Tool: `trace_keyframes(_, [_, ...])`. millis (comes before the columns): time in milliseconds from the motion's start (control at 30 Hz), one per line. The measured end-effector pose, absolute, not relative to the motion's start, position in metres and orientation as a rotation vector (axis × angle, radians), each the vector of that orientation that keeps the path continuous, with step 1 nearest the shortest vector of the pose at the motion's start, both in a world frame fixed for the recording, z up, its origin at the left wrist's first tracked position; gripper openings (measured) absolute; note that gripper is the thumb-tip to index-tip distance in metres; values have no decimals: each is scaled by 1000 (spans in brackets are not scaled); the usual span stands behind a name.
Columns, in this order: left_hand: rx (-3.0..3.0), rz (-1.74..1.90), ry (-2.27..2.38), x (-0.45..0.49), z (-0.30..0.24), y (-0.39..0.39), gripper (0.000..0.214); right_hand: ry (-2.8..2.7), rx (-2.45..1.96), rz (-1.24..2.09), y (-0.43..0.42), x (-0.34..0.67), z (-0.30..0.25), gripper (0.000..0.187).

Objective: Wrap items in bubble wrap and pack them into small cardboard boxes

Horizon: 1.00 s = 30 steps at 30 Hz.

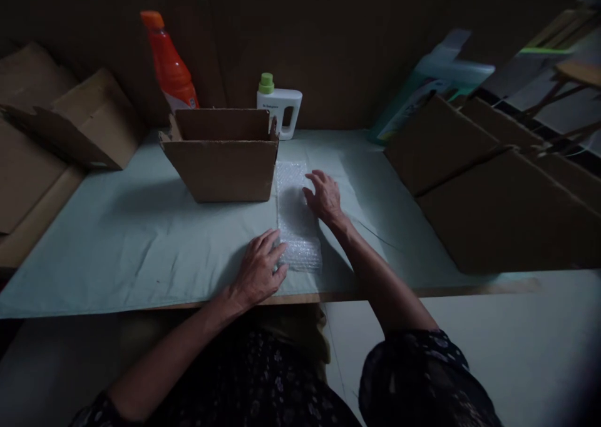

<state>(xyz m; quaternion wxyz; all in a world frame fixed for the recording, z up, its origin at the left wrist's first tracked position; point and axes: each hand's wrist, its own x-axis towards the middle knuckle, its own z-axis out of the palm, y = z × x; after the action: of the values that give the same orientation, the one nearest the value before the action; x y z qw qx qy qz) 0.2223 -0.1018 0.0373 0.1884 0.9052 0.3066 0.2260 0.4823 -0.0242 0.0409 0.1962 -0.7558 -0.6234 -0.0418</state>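
A strip of clear bubble wrap (295,217) lies flat on the pale green table (141,239), running away from me. My left hand (258,267) rests at its near left corner, fingers spread and lying on the wrap's edge. My right hand (323,196) lies flat on the strip's far right side, fingers stretched out. An open cardboard box (220,158) stands just left of the strip's far end. Behind the box stand an orange bottle (169,64) and a small white jug with a green cap (278,104).
Flattened cardboard pieces (498,189) lean along the right side of the table. More cardboard boxes (79,123) are stacked at the far left. A brown wall closes off the back. The table's front edge (328,297) runs just below my hands.
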Motion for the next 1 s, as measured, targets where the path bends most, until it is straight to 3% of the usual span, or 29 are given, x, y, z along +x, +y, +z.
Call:
trace_keyframes(267, [2669, 323, 701, 231, 33, -99, 33, -2086, -2138, -6, -36, 451, 33, 45])
trace_keyframes(633, [2606, 441, 683, 215, 25, -101, 36, -2081, -2112, -12, -36, 451, 40, 51])
trace_keyframes(833, [2528, 632, 803, 270, 51, -43, 45, -2169, -2087, 15, -49, 448, 45, 48])
trace_keyframes(1000, [2621, 367, 886, 330, 51, 11, 39, -2202, -2081, 120, -78, 445, 45, 44])
